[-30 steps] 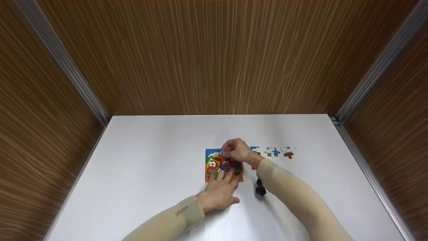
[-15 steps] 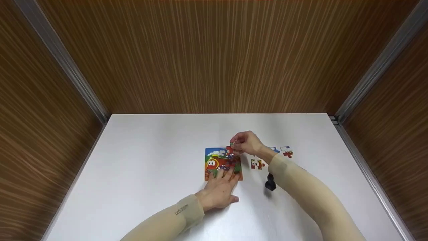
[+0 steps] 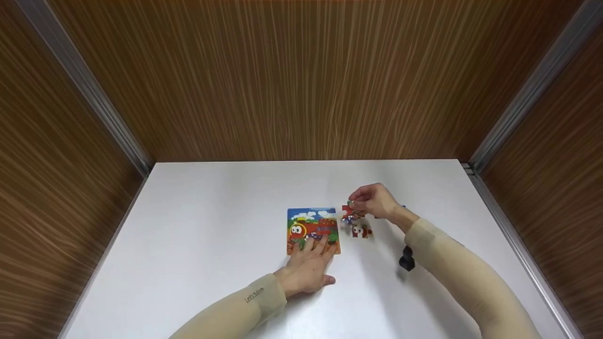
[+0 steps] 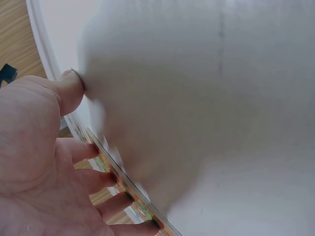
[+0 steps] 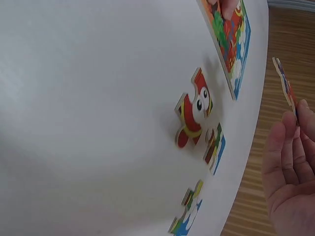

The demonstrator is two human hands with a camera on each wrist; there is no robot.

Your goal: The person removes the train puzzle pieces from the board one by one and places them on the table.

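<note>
In the head view, a square puzzle board with a bright cartoon train picture lies on the white table. My left hand rests its straight, spread fingers on the near part of the board, hiding some of the picture. To the right, my right hand pinches a red jigsaw piece between thumb and fingers, above the table. Seen from the right wrist, that piece is tilted nearly edge-on. Beneath it lies a loose jigsaw piece with a red face and white eyes.
Two further jigsaw pieces, one brown and blue and one blue and white, lie beyond the face piece in the right wrist view. A black object hangs beneath the right sleeve. Wood-grain panels enclose the table's back and sides.
My right hand has moved right, carrying the red jigsaw piece from over the board to beside it. More of the board's picture shows. The left hand stays in place.
</note>
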